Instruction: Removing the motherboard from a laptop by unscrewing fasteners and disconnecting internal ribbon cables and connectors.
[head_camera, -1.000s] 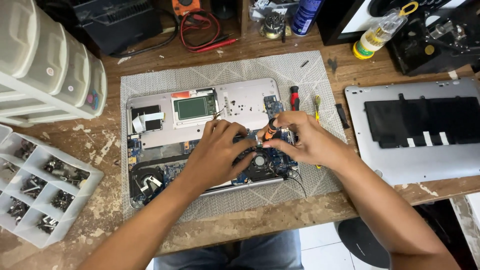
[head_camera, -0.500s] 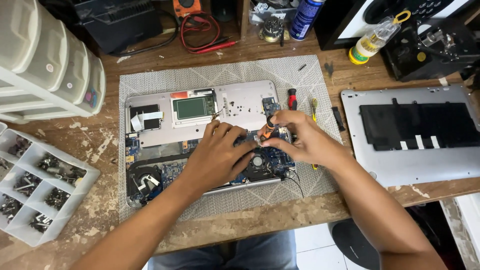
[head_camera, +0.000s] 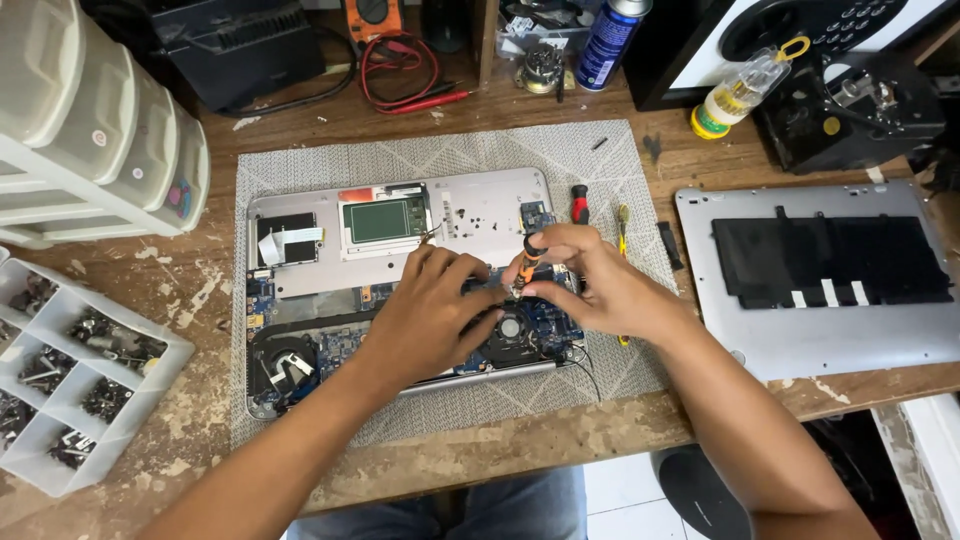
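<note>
Laptop lying opened, bottom cover off, on a grey mat in the middle of a worn wooden table. Scuffed, paint-flecked wood all round, crowded at the back: white drawer unit at far left, black box, red leads, blue spray can, small yellow-capped bottle. Clear parts tray at the left edge, full of screws. Grey cover panel with a black sheet, set apart to the right. Red-handled screwdriver and a yellow one on the mat just beside the laptop.

Inside the shell: silver palmrest frame with a green pad, white ribbon cable, blue board, round black fan near the front edge, a second fan at lower left.

Left hand resting flat on the board, fingers bent and pressing down beside the fan. Right hand just beside it, thumb and fingers pinching an orange screwdriver, held upright, tip down on the board above the fan.
</note>
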